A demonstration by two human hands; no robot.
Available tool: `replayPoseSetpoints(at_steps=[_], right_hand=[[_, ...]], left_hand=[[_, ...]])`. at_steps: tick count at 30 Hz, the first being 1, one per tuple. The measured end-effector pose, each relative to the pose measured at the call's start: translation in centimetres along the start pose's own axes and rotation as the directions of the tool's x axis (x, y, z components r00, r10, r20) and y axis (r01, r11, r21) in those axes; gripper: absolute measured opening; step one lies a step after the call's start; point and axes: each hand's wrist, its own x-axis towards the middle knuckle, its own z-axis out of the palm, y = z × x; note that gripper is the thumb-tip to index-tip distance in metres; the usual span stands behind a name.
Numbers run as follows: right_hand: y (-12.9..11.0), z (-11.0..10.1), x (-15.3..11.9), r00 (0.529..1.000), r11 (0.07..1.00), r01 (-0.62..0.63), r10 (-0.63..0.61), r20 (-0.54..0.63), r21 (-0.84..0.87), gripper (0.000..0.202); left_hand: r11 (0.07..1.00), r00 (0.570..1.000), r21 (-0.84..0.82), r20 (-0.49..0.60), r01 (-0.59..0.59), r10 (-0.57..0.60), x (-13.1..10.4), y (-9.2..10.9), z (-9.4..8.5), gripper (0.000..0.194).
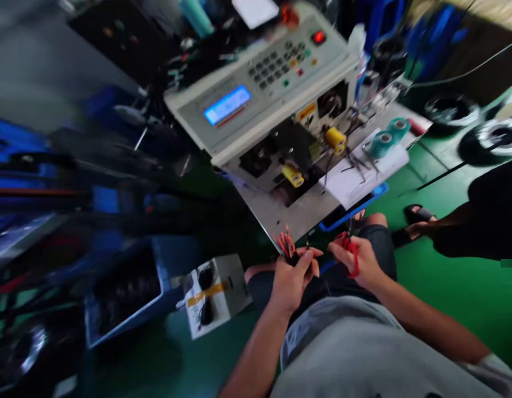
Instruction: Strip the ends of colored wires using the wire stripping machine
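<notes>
My left hand is closed around a small bundle of wires, whose reddish and orange ends stick up above the fingers. A short dark piece shows near the thumb and forefinger, too small to name. Red-handled scissors sit in my right hand, their blades pointing away from me toward the machine. Both hands are held over my lap, a little apart. Just beyond them is the front edge of a metal worktop, below a wire-processing machine with a lit blue screen and keypad.
Teal rolls, white paper and yellow-handled parts lie at the machine. A blue bin and a taped box stand on the left. Cable coils and another person's sandalled foot are on the right.
</notes>
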Motion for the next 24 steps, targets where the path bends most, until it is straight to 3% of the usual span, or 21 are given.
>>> replayPoseSetpoints(at_steps=[7,12,16,21,24], right_hand=[[0.3,-0.1,0.2,0.97,0.987,0.03,0.009,0.242,-0.158,0.045],[-1.3,1.1,1.0,0.934,0.994,0.073,-0.039,0.356,-0.081,0.051],[-2.0,1.1,1.8,0.838,1.0,0.009,-0.011,0.546,0.007,0.05],[-1.7,-0.9,2.3,0.728,0.977,0.125,0.028,0.685,-0.173,0.052],[-0.9,-0.9,1.0,0.617,0.986,-0.063,0.16,0.77,-0.155,0.051]], left_hand=[[1.0,0.997,-0.019,0.083,0.003,-0.001,-1.7,0.2,-2.1,0.049],[0.999,0.991,0.028,0.124,0.046,-0.049,-2.0,0.2,-2.3,0.049],[0.991,0.978,0.064,0.167,0.115,-0.125,-2.2,-0.1,-2.4,0.051],[0.972,0.95,0.165,0.236,0.167,-0.203,-2.7,-1.1,-3.0,0.05],[0.956,0.922,0.211,0.289,0.202,-0.259,-3.4,-1.8,-3.3,0.051]])
